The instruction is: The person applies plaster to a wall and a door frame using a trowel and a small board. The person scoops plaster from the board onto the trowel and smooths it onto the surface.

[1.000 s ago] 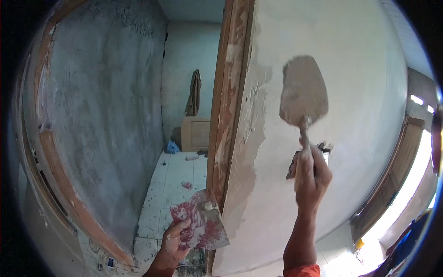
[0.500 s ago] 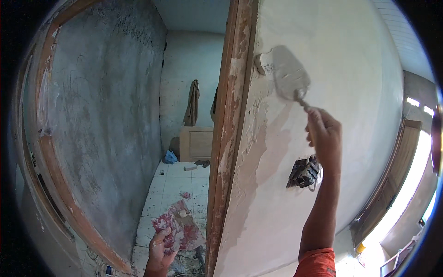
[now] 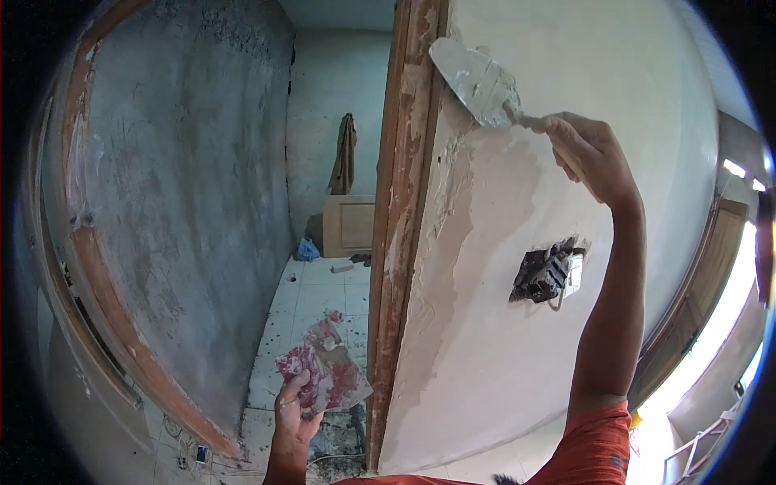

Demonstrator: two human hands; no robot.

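Observation:
My right hand point(image 3: 588, 158) is closed round the handle of a plaster-coated trowel point(image 3: 473, 81), raised high on the pale wall point(image 3: 493, 356). The blade slants to the upper left, its far end at the edge of the worn wooden door frame point(image 3: 402, 153). Damp, darker plaster point(image 3: 505, 174) runs down the wall below the blade. Low in the doorway, my left hand point(image 3: 293, 412) grips a flat, roughly square red-and-white plate point(image 3: 330, 373) smeared with plaster, with a small grey dab on its upper part. The thumb lies across its face.
An opening in the wall holds an electrical box point(image 3: 552, 275) with a cable. Through the doorway are a grey wall point(image 3: 186, 218), a hanging cloth point(image 3: 343, 153), a wooden panel point(image 3: 349, 226), a blue bag point(image 3: 307, 249) and debris on the tiles. A wooden door point(image 3: 695, 275) stands far right.
My right hand has moved up and right, and the trowel has turned so its blade reaches the door frame. My left hand and the plate have shifted slightly right in view.

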